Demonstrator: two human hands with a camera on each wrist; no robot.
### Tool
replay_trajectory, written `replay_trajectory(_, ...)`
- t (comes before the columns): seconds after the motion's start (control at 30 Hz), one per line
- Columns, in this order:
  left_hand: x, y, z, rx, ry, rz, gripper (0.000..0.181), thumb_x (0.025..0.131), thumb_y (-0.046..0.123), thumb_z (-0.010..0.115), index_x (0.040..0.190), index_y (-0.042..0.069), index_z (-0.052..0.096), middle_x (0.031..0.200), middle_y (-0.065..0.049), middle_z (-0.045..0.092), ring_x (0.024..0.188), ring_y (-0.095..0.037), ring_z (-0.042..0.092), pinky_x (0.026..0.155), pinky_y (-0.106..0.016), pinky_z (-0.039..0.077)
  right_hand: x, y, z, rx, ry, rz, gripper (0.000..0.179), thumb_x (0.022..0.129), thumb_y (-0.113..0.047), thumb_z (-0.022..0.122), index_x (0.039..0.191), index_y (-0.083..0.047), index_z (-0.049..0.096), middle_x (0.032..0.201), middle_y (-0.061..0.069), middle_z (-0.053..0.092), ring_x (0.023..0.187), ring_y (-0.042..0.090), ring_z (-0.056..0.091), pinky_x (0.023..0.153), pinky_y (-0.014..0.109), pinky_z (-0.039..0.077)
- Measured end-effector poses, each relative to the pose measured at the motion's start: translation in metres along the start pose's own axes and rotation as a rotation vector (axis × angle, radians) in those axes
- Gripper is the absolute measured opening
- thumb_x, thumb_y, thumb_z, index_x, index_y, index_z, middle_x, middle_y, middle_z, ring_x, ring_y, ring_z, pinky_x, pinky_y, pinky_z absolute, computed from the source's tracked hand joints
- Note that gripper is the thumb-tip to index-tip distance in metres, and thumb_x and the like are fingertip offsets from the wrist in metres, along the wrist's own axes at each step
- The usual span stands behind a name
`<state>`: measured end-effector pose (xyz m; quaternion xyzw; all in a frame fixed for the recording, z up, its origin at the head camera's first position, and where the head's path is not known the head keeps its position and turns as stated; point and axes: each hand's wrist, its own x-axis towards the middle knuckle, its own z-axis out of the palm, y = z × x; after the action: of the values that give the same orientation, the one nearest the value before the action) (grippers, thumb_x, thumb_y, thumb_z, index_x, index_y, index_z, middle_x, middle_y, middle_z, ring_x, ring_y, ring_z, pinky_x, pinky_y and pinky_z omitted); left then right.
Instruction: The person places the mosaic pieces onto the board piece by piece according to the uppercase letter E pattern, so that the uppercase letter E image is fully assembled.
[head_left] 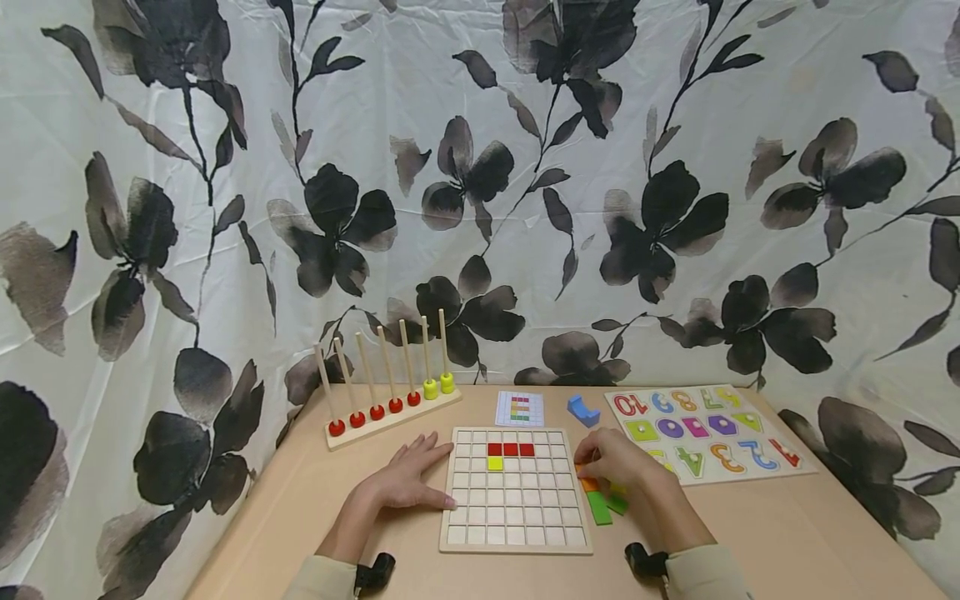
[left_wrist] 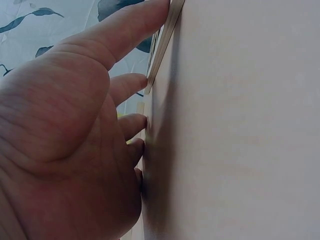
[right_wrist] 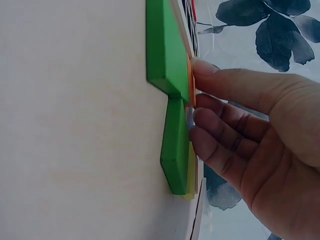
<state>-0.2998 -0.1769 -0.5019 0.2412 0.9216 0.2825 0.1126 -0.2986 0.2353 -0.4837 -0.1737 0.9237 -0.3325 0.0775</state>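
A wooden grid board (head_left: 525, 533) lies before me, with three red tiles (head_left: 511, 450) in a row and a yellow tile (head_left: 495, 463) under the leftmost. My left hand (head_left: 401, 479) rests at the board's left edge, fingers spread and straight; in the left wrist view its thumb (left_wrist: 125, 32) touches the board's side. At the right edge my right hand (head_left: 626, 462) reaches down with bent fingers. Its thumb and fingertips pinch an orange tile (right_wrist: 191, 82). Two green tiles (head_left: 599, 507) lie just nearer me, and a yellow piece (right_wrist: 190, 172) shows beside them.
Behind the board lie a pattern card (head_left: 520, 400) and a blue curved block (head_left: 582, 411). A peg stand (head_left: 390, 419) with red and yellow beads stands at the back left. A number-and-shape board (head_left: 712, 477) lies at the right. A flowered curtain (head_left: 480, 250) hangs behind the table.
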Motion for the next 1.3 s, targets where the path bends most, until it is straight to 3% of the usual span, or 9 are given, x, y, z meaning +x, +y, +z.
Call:
replay_trajectory(0.4, 0.001, -0.002, 0.001, 0.005, 0.001, 0.003, 0.101, 0.079, 0.058, 0.084, 0.16, 0.016, 0.042, 0.172, -0.024, 0.019, 0.161, -0.046, 0.009, 0.129, -0.065, 0.005, 0.002, 0.0, 0.003, -0.066, 0.038, 0.023, 0.012, 0.087, -0.005, 0.082, 0.094, -0.012, 0.077, 0.085, -0.004, 0.066, 0.079, 0.016, 0.056, 0.068, 0.023, 0.05)
replay_trajectory(0.8, 0.0, -0.002, 0.001, 0.003, 0.003, 0.002, 0.1, 0.079, 0.058, 0.084, 0.16, 0.016, 0.043, 0.172, -0.024, 0.02, 0.16, -0.046, 0.009, 0.129, -0.066, 0.005, 0.005, 0.002, 0.001, -0.009, 0.048, -0.013, 0.014, 0.088, -0.006, 0.082, 0.09, -0.013, 0.069, 0.082, -0.001, 0.06, 0.078, 0.017, 0.056, 0.062, 0.023, 0.047)
replay_trajectory(1.0, 0.001, -0.001, 0.001, 0.009, 0.003, 0.002, 0.1, 0.079, 0.058, 0.083, 0.16, 0.016, 0.042, 0.172, -0.024, 0.02, 0.16, -0.047, 0.01, 0.129, -0.066, 0.005, 0.006, -0.001, 0.0, 0.004, 0.106, 0.024, 0.017, 0.093, -0.011, 0.078, 0.109, -0.015, 0.076, 0.087, -0.003, 0.062, 0.084, 0.017, 0.056, 0.066, 0.022, 0.049)
replay_trajectory(1.3, 0.0, -0.001, 0.001, 0.009, 0.004, 0.002, 0.1, 0.079, 0.058, 0.084, 0.16, 0.016, 0.043, 0.172, -0.024, 0.02, 0.16, -0.047, 0.01, 0.129, -0.065, 0.006, 0.01, -0.013, 0.003, 0.027, 0.178, -0.052, 0.025, 0.093, -0.012, 0.078, 0.119, -0.011, 0.077, 0.095, -0.005, 0.068, 0.087, 0.016, 0.059, 0.072, 0.021, 0.053)
